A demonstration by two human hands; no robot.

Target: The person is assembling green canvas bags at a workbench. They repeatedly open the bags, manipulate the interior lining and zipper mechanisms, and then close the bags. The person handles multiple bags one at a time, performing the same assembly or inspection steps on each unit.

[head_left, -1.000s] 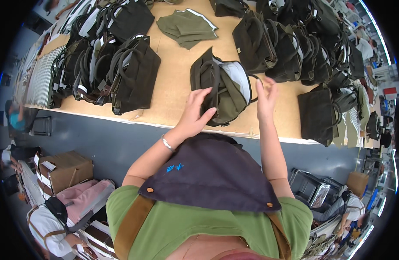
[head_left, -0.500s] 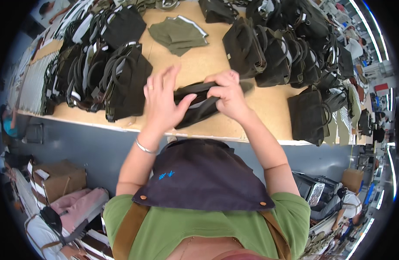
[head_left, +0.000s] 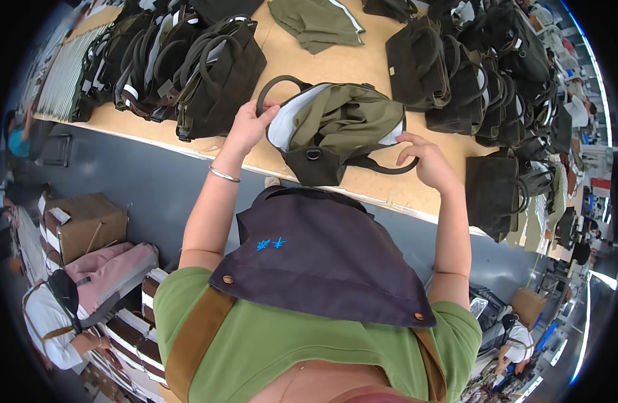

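A dark handbag (head_left: 314, 168) lies on the table in front of me with its mouth spread wide. Bunched olive lining (head_left: 349, 117) fills the inside, with a pale layer showing along the left and right rims. One dark loop handle rises at the far left, and another hangs over the near right side. My left hand (head_left: 252, 127) is closed at the bag's left end, pinching near the rim and the left handle. At the right end, the fingers of my right hand (head_left: 426, 158) are closed on the rim, next to the right handle.
Several dark bags (head_left: 218, 84) stand in rows at left on the tan table (head_left: 315, 67), and more bags (head_left: 416, 67) stand at right. A single dark bag (head_left: 491, 188) sits by the near right edge. Olive fabric (head_left: 315, 23) lies beyond. Cardboard box (head_left: 87, 225) stands behind, left.
The bag was folded narrow between my hands and now lies with its mouth spread and lining showing. My hands have moved apart to its two ends. The view has shifted.
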